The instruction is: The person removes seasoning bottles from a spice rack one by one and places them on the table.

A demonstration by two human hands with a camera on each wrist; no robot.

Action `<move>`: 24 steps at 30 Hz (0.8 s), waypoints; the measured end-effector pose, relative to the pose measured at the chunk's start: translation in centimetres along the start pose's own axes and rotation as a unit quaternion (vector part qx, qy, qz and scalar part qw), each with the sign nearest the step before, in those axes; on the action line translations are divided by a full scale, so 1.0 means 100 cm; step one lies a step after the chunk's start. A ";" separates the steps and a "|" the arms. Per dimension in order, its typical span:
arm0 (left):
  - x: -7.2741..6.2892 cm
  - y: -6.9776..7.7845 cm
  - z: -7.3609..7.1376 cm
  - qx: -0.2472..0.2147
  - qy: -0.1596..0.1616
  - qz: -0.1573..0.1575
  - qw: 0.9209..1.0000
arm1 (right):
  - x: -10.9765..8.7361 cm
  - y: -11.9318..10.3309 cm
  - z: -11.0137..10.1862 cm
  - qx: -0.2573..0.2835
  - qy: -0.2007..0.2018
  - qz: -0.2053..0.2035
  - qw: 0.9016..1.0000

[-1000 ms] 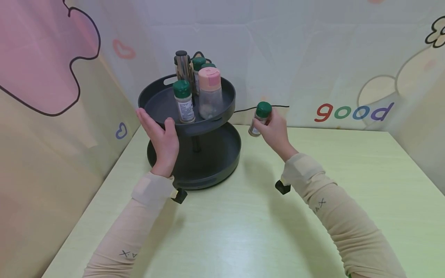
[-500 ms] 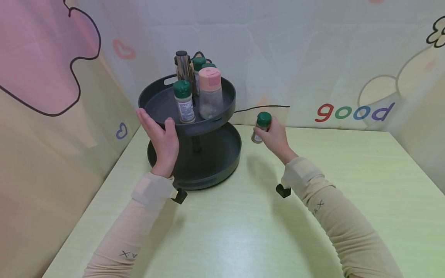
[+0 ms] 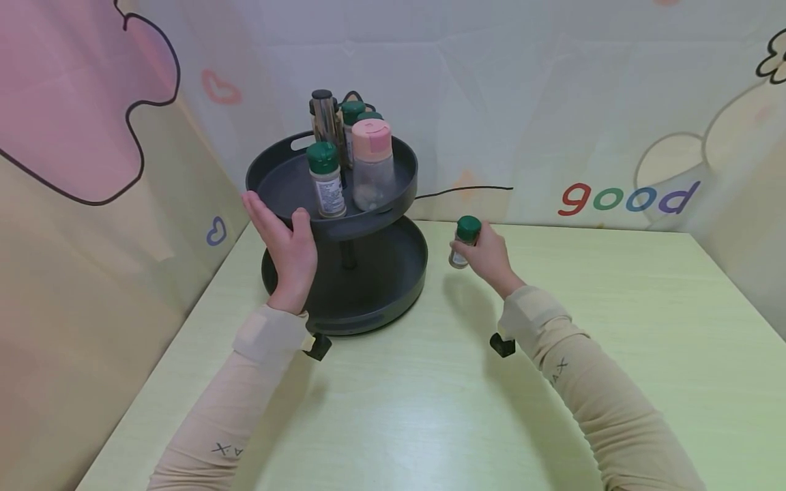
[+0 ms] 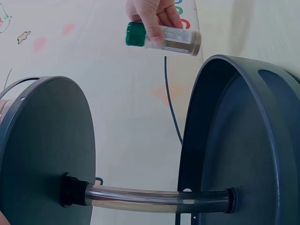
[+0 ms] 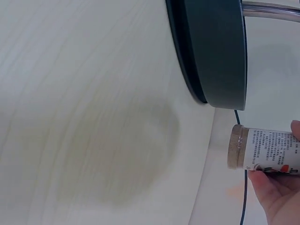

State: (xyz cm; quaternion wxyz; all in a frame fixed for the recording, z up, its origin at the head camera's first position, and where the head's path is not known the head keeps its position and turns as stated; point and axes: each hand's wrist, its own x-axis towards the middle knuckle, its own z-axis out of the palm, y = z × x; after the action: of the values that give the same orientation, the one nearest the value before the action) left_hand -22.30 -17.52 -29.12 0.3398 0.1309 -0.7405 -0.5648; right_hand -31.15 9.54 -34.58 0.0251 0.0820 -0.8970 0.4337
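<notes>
A dark grey two-tier turntable rack (image 3: 374, 314) stands on the table. My left hand (image 3: 288, 256) rests with straight fingers against the front left rim of its upper tray (image 3: 270, 181). To the right of the rack, my right hand (image 3: 488, 256) grips a spice jar (image 3: 460, 249) with a green cap, held above the table. In the right wrist view the jar (image 5: 272, 150) shows brown powder and a printed label. On the upper tray stand another green-capped jar (image 3: 327, 184), a pink-capped clear bottle (image 3: 372, 170) and, behind, more jars and a metallic cylinder (image 3: 323, 116).
The lower tray (image 3: 344, 293) has a raised rim and a central post (image 4: 159, 199) joining it to the upper one. A printed cloth backdrop (image 3: 522, 102) closes off the back and sides of the pale table (image 3: 399, 423).
My right hand has lowered the spice jar toward the table and shifted it slightly right. The left hand has stayed at the upper tray's rim.
</notes>
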 end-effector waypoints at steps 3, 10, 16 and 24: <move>0.000 0.000 0.000 0.001 -0.001 -0.002 1.000 | 0.001 0.005 0.003 -0.015 -0.002 0.008 1.000; 0.000 0.001 0.000 0.004 -0.002 -0.005 1.000 | 0.001 0.012 0.009 -0.039 -0.011 0.035 0.999; 0.000 0.001 -0.001 0.003 -0.002 -0.005 1.000 | 0.000 0.017 0.011 -0.044 -0.020 0.040 0.998; 0.000 0.001 -0.002 0.001 -0.002 -0.001 1.000 | -0.001 0.021 0.011 -0.041 -0.037 0.052 0.997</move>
State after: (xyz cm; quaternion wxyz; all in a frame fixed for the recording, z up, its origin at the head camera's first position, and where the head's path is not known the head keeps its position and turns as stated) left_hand -22.15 -17.56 -28.98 0.3374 0.1312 -0.7419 -0.5645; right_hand -31.39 9.96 -36.94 -0.0274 0.0496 -0.9175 0.3936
